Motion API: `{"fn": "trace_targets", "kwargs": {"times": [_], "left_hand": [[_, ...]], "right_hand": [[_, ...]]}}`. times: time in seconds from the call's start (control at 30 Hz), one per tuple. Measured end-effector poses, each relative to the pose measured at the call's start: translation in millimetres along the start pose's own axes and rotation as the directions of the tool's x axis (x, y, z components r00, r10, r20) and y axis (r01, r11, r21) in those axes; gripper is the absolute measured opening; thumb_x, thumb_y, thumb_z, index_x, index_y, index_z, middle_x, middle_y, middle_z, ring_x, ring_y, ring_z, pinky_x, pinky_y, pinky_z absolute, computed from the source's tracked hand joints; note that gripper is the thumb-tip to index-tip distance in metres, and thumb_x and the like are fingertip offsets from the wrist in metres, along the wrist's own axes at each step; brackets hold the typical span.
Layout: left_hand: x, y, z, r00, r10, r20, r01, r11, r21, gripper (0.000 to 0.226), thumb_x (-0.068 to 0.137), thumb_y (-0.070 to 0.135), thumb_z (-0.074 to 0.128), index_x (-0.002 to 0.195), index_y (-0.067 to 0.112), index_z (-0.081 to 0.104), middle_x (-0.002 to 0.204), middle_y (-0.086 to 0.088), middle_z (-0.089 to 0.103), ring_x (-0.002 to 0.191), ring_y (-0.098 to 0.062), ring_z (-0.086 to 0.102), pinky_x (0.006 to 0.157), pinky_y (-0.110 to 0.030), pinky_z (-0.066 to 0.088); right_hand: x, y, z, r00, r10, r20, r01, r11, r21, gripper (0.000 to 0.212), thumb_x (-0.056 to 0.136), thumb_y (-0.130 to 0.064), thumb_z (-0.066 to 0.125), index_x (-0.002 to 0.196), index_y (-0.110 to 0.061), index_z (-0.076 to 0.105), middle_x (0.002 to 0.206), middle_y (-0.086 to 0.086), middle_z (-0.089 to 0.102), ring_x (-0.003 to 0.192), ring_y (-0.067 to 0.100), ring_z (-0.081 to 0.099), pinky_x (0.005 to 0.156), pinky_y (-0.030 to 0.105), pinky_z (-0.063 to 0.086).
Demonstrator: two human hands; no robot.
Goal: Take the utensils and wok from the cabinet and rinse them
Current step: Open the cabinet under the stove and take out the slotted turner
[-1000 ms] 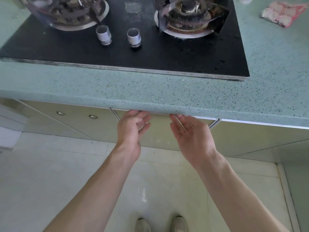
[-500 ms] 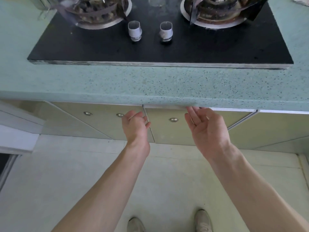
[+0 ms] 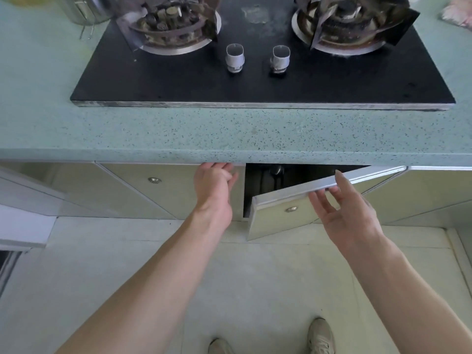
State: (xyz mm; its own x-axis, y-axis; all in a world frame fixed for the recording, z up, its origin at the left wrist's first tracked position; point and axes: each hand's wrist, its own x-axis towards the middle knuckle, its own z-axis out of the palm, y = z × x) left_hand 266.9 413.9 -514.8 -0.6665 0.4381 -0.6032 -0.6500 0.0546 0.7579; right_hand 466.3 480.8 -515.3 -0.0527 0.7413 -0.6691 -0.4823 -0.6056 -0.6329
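The left hand (image 3: 214,185) had its fingers hooked over the top edge of the closed left door (image 3: 176,190), just under the countertop (image 3: 229,134). The half-open right door (image 3: 288,213) ran lengthwise toward the right hand (image 3: 344,213), whose spread, nearly straight fingers touched its top edge. The dark cabinet opening (image 3: 293,175) lay between the hands, beyond the fingertips; no wok or utensils could be clearly made out inside.

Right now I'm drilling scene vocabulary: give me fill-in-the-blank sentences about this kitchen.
1. The right hand touches the cabinet door, which stands partly ____.
2. The stove has ____ knobs.
3. The left hand reaches just under the ____ edge.

Missing: open; two; countertop
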Motion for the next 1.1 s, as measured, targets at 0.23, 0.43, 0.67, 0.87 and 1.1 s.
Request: {"fn": "trace_targets", "kwargs": {"times": [0.23,0.43,0.67,0.87,1.1], "left_hand": [[5.1,9.6,-9.0,0.988,-0.084,0.131,0.102,0.985,-0.139,0.053,0.086,-0.029,0.031,0.127,-0.003,0.051,0.124,-0.013,0.058,0.111,-0.023,0.066,0.107,-0.042,0.052],[6.2,2.2,-17.2,0.989,-0.112,0.094,0.122,0.986,-0.117,0.044,0.086,-0.022,0.042,0.120,-0.001,0.059,0.121,-0.015,0.065,0.108,-0.024,0.070,0.082,-0.028,0.060],[-2.1,-15.1,-30.3,0.994,-0.076,-0.073,0.080,0.996,0.049,0.020,0.099,0.020,0.067,0.111,0.009,0.055,0.092,-0.005,0.066,0.076,-0.012,0.067,0.063,-0.020,0.047],[-15.1,-26.5,-55.7,0.998,0.043,-0.044,-0.033,0.976,0.213,0.020,0.100,0.022,0.063,0.100,0.014,0.045,0.114,-0.024,0.065,0.053,0.001,0.060,0.060,-0.019,0.043],[-33.6,-28.6,-93.0,0.994,0.064,0.088,-0.080,0.978,0.193,0.022,0.102,0.018,0.062,0.090,0.016,0.044,0.075,-0.001,0.059,0.055,-0.005,0.058,0.061,-0.026,0.040]], "right_hand": [[-13.0,7.8,-35.0,0.990,-0.132,-0.056,0.116,0.965,-0.235,0.023,0.100,-0.025,0.070,0.083,-0.020,0.055,0.081,-0.002,0.065,0.080,0.015,0.062,0.081,0.029,0.064],[-18.8,5.2,-46.3,0.979,-0.203,-0.036,0.177,0.918,-0.356,0.027,0.103,-0.024,0.066,0.080,-0.020,0.051,0.090,0.003,0.064,0.081,0.017,0.061,0.074,0.028,0.060],[-17.7,6.1,-41.7,0.978,-0.205,-0.039,0.166,0.880,-0.444,0.019,0.106,-0.026,0.060,0.091,-0.015,0.056,0.104,0.012,0.067,0.081,0.022,0.066,0.064,0.025,0.063],[-16.1,9.8,-48.1,0.963,-0.257,-0.078,0.191,0.861,-0.471,0.018,0.105,-0.027,0.061,0.108,-0.014,0.049,0.109,0.009,0.063,0.082,0.022,0.062,0.066,0.030,0.060],[-20.9,8.4,-60.0,0.960,-0.274,-0.052,0.211,0.837,-0.505,0.018,0.105,-0.029,0.060,0.104,-0.012,0.054,0.103,0.008,0.063,0.087,0.021,0.063,0.069,0.029,0.060]]}}
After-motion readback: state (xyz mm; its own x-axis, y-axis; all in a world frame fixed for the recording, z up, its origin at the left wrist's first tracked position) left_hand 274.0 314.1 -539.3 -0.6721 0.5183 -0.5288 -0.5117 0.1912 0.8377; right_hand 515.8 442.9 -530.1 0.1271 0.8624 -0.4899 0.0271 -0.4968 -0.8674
